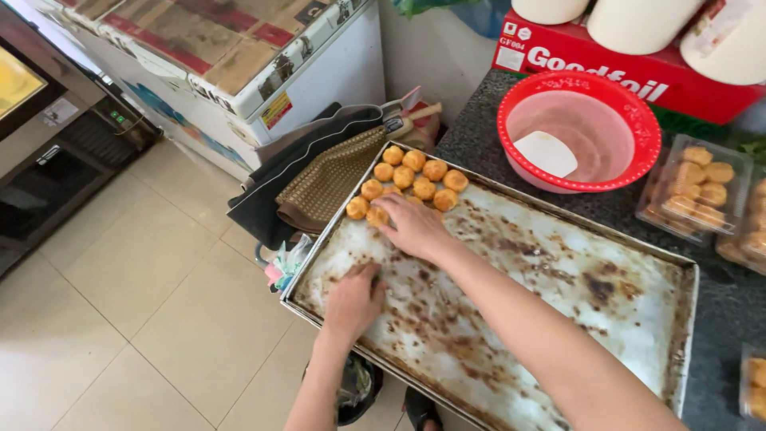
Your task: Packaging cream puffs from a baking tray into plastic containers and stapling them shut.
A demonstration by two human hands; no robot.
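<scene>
L hand lies flat, fingers curled; R hand reaches fwd, grip prob. closing.

Both forearms are seen bare, no sleeves, rings or watch worn on left hand or right hand.

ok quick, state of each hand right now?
Left hand: resting on the baking tray, fingers curled; holds nothing visible.
Right hand: reaching onto the round pastries at the tray's corner; grip cannot be told.
</scene>
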